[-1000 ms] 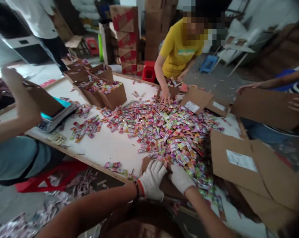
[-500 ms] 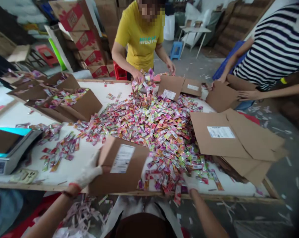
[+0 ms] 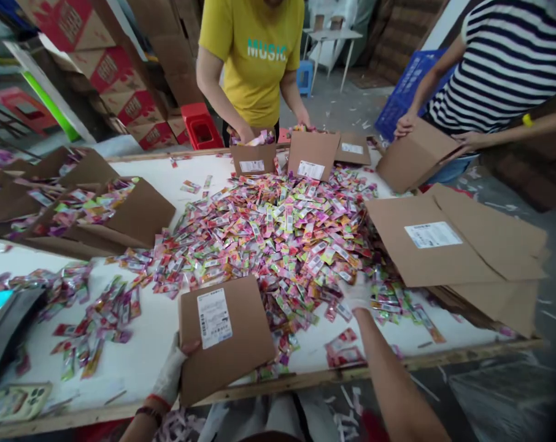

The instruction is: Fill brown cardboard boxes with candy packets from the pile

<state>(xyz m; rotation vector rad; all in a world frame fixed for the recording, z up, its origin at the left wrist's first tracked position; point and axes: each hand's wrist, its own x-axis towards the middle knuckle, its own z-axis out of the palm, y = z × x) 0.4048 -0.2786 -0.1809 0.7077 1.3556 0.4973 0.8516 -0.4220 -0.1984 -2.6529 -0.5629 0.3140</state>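
Note:
My left hand (image 3: pixel 170 371), in a white glove with the fingertips bare, grips the left side of a cardboard box (image 3: pixel 227 337). The box leans at the table's near edge, and a white printed label (image 3: pixel 214 318) shows on its face. Its opening is turned away from me, so the inside is hidden. Beyond it spreads a big heap of small colourful wrapped packets (image 3: pixel 278 233). My right hand (image 3: pixel 357 293), gloved too, reaches into the heap's near right side. Its fingers are blurred and partly hidden among the packets.
Flattened cartons (image 3: pixel 444 264) are stacked at the right. Filled open boxes (image 3: pixel 142 212) stand at the left, above a phone (image 3: pixel 18 402) and a scale (image 3: pixel 11 331). Across the table, a person in yellow (image 3: pixel 254 61) handles small boxes; another in stripes (image 3: pixel 512 80) holds a carton (image 3: pixel 413 153).
My right hand has moved from the table's near edge up into the heap. The box in my left hand has tipped, its face turning more towards me. My view has shifted.

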